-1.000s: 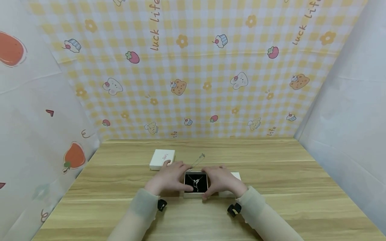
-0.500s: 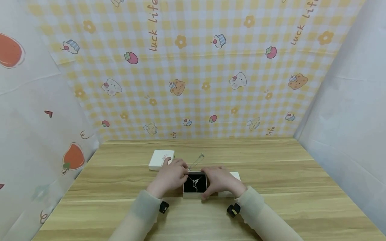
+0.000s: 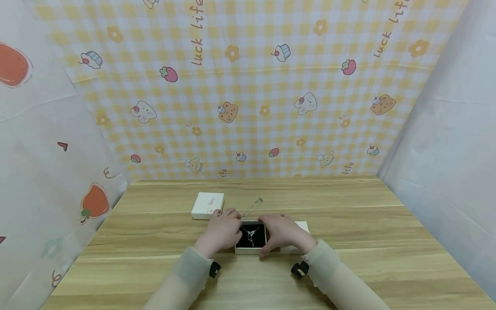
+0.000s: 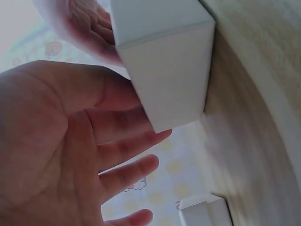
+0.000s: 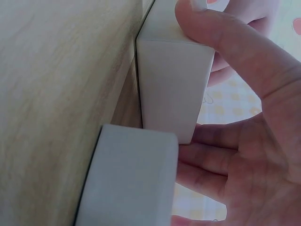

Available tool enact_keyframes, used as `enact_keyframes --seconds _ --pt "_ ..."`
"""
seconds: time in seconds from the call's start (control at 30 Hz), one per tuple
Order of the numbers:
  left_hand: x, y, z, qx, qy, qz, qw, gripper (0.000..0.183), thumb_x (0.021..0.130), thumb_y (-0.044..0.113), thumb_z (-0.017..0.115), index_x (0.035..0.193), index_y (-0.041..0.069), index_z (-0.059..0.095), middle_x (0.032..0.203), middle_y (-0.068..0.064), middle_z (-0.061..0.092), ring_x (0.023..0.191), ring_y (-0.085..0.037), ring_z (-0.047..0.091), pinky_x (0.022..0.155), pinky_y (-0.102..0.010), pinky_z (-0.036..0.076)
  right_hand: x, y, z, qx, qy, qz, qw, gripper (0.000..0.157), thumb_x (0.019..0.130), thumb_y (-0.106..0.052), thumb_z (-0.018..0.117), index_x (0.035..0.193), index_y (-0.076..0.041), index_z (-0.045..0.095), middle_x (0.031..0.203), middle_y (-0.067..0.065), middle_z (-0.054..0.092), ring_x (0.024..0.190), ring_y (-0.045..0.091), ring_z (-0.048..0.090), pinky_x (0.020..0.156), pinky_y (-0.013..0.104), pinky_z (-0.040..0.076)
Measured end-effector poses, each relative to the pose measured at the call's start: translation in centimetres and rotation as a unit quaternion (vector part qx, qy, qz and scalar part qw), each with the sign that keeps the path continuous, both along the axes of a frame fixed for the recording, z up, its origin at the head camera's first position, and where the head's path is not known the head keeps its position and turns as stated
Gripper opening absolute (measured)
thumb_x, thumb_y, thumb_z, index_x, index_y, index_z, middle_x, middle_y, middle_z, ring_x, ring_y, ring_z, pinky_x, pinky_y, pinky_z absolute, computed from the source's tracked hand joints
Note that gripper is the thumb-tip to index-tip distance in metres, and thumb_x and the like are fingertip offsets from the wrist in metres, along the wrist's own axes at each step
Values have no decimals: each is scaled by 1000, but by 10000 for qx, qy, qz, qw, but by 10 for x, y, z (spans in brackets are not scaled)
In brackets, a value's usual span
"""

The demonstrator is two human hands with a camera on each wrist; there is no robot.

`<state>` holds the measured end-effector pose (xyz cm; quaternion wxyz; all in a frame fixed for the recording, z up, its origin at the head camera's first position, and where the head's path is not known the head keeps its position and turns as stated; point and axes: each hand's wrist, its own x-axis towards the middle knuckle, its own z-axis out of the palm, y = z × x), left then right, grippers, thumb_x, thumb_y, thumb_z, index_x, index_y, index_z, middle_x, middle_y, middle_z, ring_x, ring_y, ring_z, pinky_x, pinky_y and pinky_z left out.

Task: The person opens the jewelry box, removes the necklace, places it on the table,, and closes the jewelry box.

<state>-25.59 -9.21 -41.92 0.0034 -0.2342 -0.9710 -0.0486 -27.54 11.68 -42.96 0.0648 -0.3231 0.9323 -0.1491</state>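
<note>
A white jewelry box [image 3: 249, 251] sits on the wooden table with its black insert facing up. On the insert lies a silver necklace [image 3: 251, 236] with a dangling pendant. My right hand [image 3: 286, 232] grips the box's right end, thumb at the front edge and fingers at the far edge; the right wrist view shows the thumb over the box wall [image 5: 176, 84]. At the left end, my left hand [image 3: 221, 229] has its thumb at the rim and its fingers round the far left corner. The left wrist view shows thumb and fingers against the box [image 4: 169, 75].
Behind the box, a thin silver chain [image 3: 253, 207] lies on the table [image 3: 333, 202]. A white box with a pink print [image 3: 207, 203] stands at the back left. Beside the right hand, partly hidden under it, is another white box or lid [image 3: 303, 226].
My left thumb has drawn back from over the black insert to the left rim, and the left hand has shifted slightly right. The right hand and the box stay put.
</note>
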Motion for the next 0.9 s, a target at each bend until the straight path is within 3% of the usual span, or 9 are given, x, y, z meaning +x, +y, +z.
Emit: enact_keyframes --seconds 0.23,0.43,0.57,0.73,0.9 --pt "-4 0 -4 173 -132 47 9998 19 88 24 63 101 12 71 127 -5 58 125 -26 45 105 -59 27 0 1 -1 45 2 -44 10000 88 58 -48 87 128 -7 55 107 -3 66 91 12 59 88 47 38" --pt "6 10 2 -687 183 332 9969 18 87 33 66 87 17 75 136 -2 54 137 -29 34 108 -60 23 -1 0 -2 44 41 -68 10000 86 56 -50 87 125 -9 57 100 -7 66 84 10 58 86 46 38" --pt "12 18 5 -1025 66 534 9933 21 85 39 69 84 19 76 141 -4 50 140 -29 29 110 -60 19 0 -1 -2 59 88 -119 9999 89 55 -52 87 126 -8 57 100 -7 66 88 13 59 90 49 39" --pt "12 21 2 -838 -257 645 9941 30 87 38 67 100 12 75 141 -7 50 141 -29 27 111 -61 16 1 -2 -2 117 142 -146 9997 88 56 -54 87 125 -8 57 101 -5 66 91 15 60 93 52 38" --pt "5 18 -6 -307 -291 605 9973 37 88 36 65 108 6 72 136 -11 53 137 -31 33 108 -62 20 2 -1 -2 144 171 -177 9996 83 56 -54 87 121 -10 59 97 -7 65 88 13 59 92 51 39"
